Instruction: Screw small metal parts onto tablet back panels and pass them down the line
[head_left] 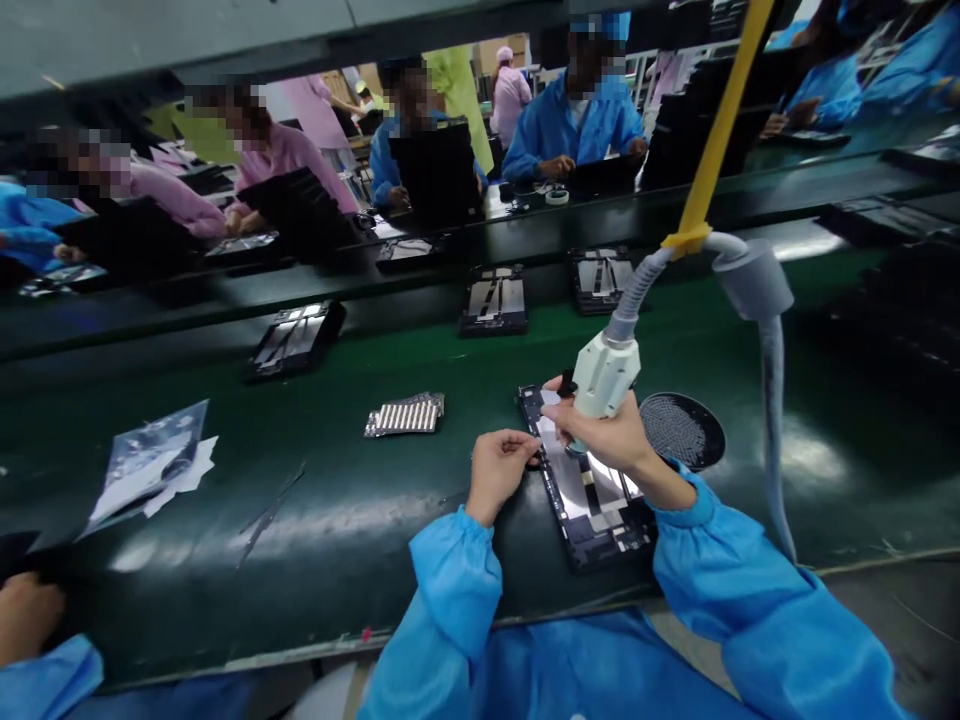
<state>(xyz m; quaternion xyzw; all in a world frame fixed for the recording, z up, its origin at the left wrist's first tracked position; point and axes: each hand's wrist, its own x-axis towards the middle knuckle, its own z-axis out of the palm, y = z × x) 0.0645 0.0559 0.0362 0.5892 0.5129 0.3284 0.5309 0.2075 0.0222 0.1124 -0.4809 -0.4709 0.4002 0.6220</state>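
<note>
An opened tablet (pixel 574 490), its metal-toned inner parts bare, lies at a slant on the green bench before me. My right hand (pixel 611 430) is wrapped round a pale electric screwdriver (pixel 606 375), which hangs from a grey ribbed hose and points down over the tablet's upper half. My left hand (pixel 501 465) is closed in a pinch at the tablet's left edge; what its fingertips hold is hidden. Just right of the tablet sits a round black dish (pixel 682 430) full of tiny pieces, seemingly screws.
Left of my hands lie a stack of small boards (pixel 405 415), dark thin strips (pixel 270 515) and a clear plastic bag (pixel 154 460). More opened tablets (pixel 495 300) line the back. A yellow strap (pixel 724 120) holds the hose. A co-worker's hand (pixel 30 615) is at the lower left.
</note>
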